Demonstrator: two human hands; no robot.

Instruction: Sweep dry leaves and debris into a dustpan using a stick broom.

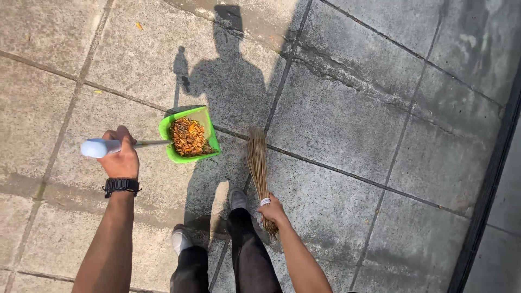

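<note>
With the left hand (122, 160) clenched round the green dustpan (190, 135) handle and the right hand (271, 210) gripping the stick broom (258, 163), any tilt could spill those dry leaves (188, 137).

Outdoor paved area, such as a sidewalk or courtyard. The ground is large grey concrete slabs (347, 114) with dark joints running diagonally and a crack at 1 o'clock. Direct sunlight casts the person's hard shadow (228, 81) toward 12 o'clock. Stray dry leaves (139, 25) lie at 11 o'clock. A dark edge strip (491, 179) borders the paving at 3 o'clock.
</note>
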